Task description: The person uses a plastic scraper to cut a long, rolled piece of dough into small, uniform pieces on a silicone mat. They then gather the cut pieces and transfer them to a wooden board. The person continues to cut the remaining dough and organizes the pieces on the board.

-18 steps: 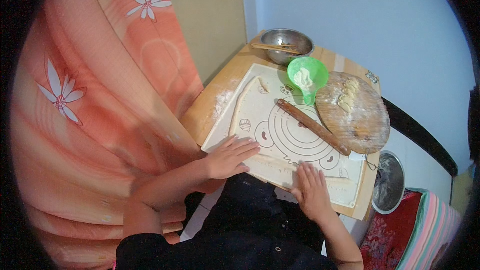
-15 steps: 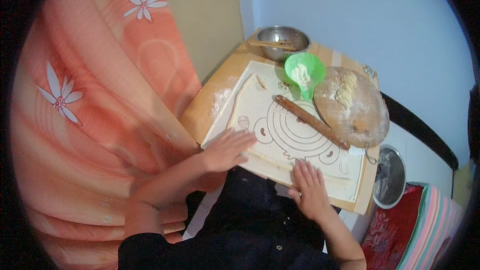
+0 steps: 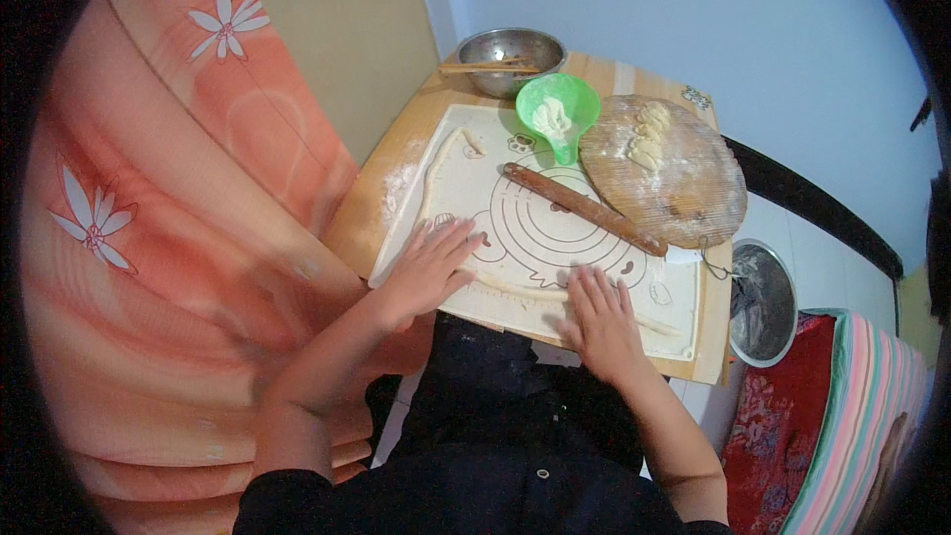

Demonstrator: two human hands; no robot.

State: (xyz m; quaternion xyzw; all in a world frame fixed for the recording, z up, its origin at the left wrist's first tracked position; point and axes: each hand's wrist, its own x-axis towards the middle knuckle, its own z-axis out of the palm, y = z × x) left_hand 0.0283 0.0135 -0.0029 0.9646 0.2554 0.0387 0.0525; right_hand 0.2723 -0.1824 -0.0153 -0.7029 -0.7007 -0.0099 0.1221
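Observation:
A long thin rope of dough (image 3: 520, 288) runs along the near side of a white printed baking mat (image 3: 456, 203). Past my left hand it bends up the mat's left side and ends in a hook at the far left. My left hand (image 3: 428, 269) lies flat over the rope near the corner, fingers spread. Further right along the same strip, my right hand (image 3: 602, 322) rests on the rope with its fingers stretched out. Both hands hide the dough under them. Diagonally across the mat's printed circles lies a brown wooden rolling pin (image 3: 584, 209).
A green scoop (image 3: 584, 94) with white flour stands behind the pin. On the right, a floured round board (image 3: 693, 183) carries several pale dough pieces (image 3: 649, 139). A steel bowl (image 3: 510, 48) with chopsticks (image 3: 485, 67) stands at the back. Beside the table (image 3: 362, 208) sits a metal basin (image 3: 783, 307).
The whole view has shifted, so the table sits further left and higher. My open hands and the near stretch of dough rope have moved slightly away from the mat's near edge.

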